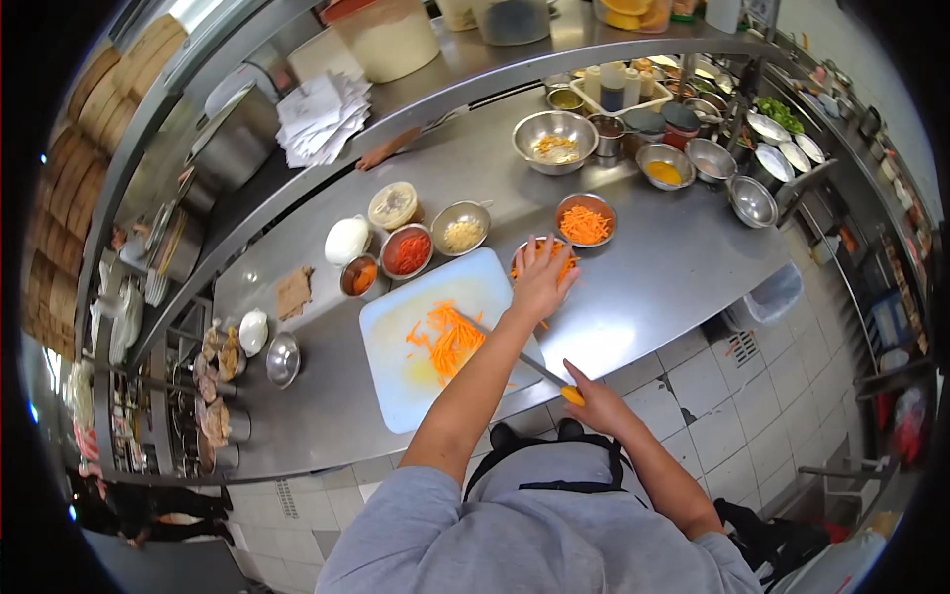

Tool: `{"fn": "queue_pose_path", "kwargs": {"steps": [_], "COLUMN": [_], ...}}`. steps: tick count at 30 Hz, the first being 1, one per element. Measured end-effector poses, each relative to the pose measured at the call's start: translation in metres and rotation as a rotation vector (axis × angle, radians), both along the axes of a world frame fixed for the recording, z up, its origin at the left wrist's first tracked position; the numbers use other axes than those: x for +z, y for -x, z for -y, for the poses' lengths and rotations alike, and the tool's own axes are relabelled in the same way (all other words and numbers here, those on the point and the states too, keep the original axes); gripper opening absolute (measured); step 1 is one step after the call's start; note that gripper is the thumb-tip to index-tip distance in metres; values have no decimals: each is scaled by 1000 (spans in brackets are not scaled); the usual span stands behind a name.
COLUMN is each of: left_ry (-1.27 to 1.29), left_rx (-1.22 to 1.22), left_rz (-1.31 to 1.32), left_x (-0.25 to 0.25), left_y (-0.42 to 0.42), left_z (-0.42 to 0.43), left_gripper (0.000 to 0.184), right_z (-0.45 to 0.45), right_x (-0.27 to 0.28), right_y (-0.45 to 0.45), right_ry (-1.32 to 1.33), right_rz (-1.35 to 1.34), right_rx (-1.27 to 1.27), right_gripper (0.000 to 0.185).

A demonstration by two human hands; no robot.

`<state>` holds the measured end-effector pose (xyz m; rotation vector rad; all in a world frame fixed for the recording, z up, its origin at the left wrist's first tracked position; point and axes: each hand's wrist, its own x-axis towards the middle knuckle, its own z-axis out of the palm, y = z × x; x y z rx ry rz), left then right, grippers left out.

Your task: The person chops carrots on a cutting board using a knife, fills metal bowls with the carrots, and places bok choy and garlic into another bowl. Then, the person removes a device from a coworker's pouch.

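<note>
Shredded carrot on the white board, near the front edge of the counter. Just beside, the knife, clamped by the yellow handle in fingers of the right hand. Over a bowl of carrot, the left hand with fingers apart.

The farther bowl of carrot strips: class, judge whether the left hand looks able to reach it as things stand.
Probably yes: the left hand is close beside the farther bowl, nothing visible blocks the short gap between them, and the carrot strips there lie uncovered.
</note>
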<state>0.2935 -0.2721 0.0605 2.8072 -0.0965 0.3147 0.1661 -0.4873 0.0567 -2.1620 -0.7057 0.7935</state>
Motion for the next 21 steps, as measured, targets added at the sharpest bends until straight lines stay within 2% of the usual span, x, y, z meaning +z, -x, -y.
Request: {"fn": "queue_pose_path", "kwargs": {"steps": [1, 5, 7, 9, 10, 11, 12, 13, 14, 18, 20, 21], "left_ry": [117, 400, 445, 373, 315, 319, 263, 205, 182, 359, 607, 531], "left_rx": [17, 179, 358, 574, 635, 655, 683, 705, 666, 513, 460, 465], "left_rz": [167, 473, 423, 256, 106, 106, 0, -103, -73, 23, 250, 269], "left_x": [2, 10, -4, -36, -50, -69, -89, -98, -99, -84, -79, -77], "left_y": [10, 69, 104, 135, 149, 159, 169, 177, 183, 198, 217, 230], "left_z": [-7, -88, -150, -197, -211, -218, -224, -226, -215, -183, -173, -172], "left_gripper": [47, 37, 37, 42, 51, 51, 55, 59, 61, 57, 53, 59], "right_z": [1, 6, 2, -8, -18, -27, -37, -50, -61, -81, -79, -81], "right_x": [4, -9, -29, -34, -30, -26, -25, -24, -24, -29, -24, -21], "right_y": [-2, -7, -12, -14, -16, -14, -9, -4, -2, 14, 10, 5], "right_ry": [-1, -59, -84, -106, -64, -21, -18, 54, 123, 9, -24, -65], "right_rz": [-28, 7, 66, 118, 109, 100, 100, 117, 138, 156, 161, 161], "right_rx": [-10, -29, -14, 8, -16, -41, -24, -10, -1, 180, 187, 189], "right_gripper": [83, 69, 65, 61, 60, 59, 59, 59, 60, 61, 59, 58]}}
